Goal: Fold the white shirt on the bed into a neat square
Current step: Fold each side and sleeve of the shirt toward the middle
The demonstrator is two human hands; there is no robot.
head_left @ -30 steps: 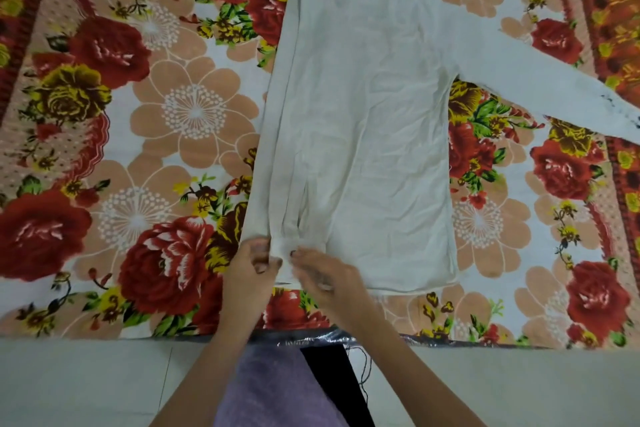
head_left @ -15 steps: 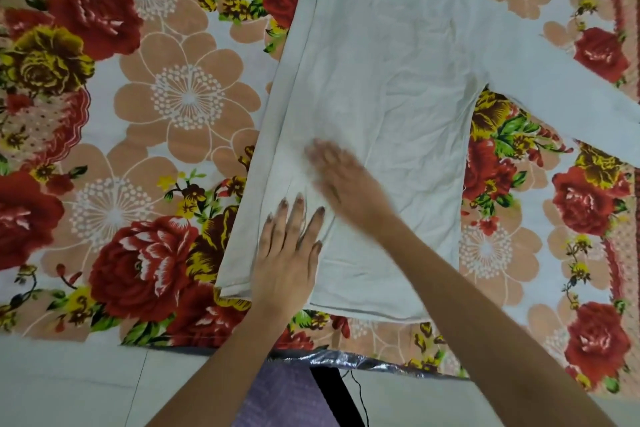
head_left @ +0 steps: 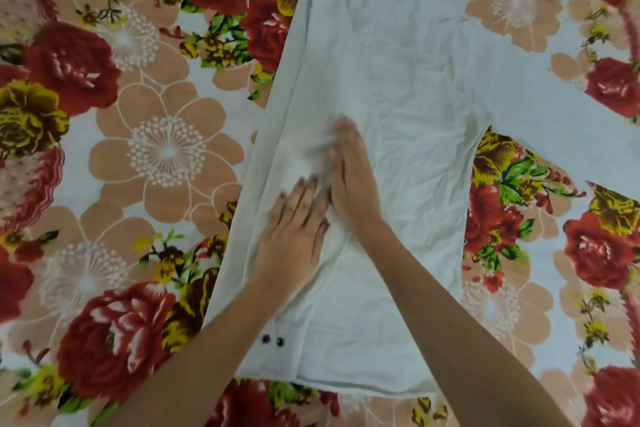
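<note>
The white shirt (head_left: 398, 87) lies flat on the bed, hem towards me. Its left side and sleeve are folded inward along the body, with a cuff bearing two dark buttons (head_left: 272, 340) near the hem. The other sleeve (head_left: 561, 121) stretches out to the right. My left hand (head_left: 294, 232) lies flat with straight fingers on the folded part. My right hand (head_left: 349, 173) presses flat on the cloth beside it, fingers straight and blurred with motion. Neither hand holds anything.
The bed is covered by a floral blanket (head_left: 138, 149) with red, yellow and peach flowers, showing on both sides of the shirt. The blanket's near edge runs just below the hem.
Both hands left the hem corner and moved up the shirt body, flattening onto the folded strip. The right hand swept left until it lay beside the left. The view came closer.
</note>
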